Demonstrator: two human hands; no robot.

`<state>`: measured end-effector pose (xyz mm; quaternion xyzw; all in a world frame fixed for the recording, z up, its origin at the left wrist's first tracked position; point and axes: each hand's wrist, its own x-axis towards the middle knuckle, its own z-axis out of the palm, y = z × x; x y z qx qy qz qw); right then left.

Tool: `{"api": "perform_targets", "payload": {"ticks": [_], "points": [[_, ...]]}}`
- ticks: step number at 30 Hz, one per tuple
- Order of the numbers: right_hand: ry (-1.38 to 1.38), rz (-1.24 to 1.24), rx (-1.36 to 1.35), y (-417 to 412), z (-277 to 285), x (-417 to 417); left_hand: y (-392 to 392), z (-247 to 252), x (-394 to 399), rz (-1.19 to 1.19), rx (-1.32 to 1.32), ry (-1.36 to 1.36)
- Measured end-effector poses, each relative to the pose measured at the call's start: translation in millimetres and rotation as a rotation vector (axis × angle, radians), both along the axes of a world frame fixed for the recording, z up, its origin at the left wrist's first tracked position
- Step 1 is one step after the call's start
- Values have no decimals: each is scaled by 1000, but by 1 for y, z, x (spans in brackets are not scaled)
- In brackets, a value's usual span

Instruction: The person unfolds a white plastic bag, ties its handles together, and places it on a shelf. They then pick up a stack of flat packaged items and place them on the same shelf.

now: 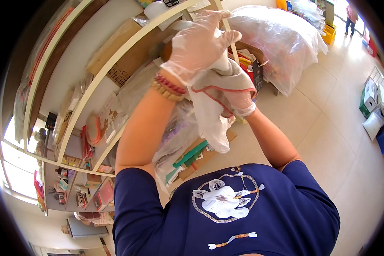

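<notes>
My left hand [196, 48], in a thin clear glove, is raised at the slim cream upright [232, 44] of a shelf rack. Its thumb and index finger are spread apart; its palm and whatever may lie under it are hidden. Below and to the right, my right hand [238, 100], gloved too, is wrapped in a grey-beige cloth [224, 80] with red edging and grips it. The cloth drapes over most of the fingers. A limp white piece of fabric or plastic [211, 124] hangs beneath it.
The rack's curved-looking shelf edge [105, 70] runs along my left, with cardboard [118, 70] and wrapped goods on it. Ahead stand an open carton [248, 57] and a large stuffed plastic bag [275, 38]. Boxes [369, 96] sit at the right. A person [351, 19] stands far off.
</notes>
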<state>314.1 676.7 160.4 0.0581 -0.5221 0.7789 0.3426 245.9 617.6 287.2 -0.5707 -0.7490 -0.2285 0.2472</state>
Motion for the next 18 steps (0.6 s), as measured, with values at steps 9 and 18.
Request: {"api": "perform_targets", "payload": {"ticks": [9, 18], "points": [[-116, 125, 97, 7, 3, -7, -34, -8, -40, -135, -177, 310], [-226, 12, 450, 7, 0, -21, -32, -16, -63, 26, 50, 341]]}}
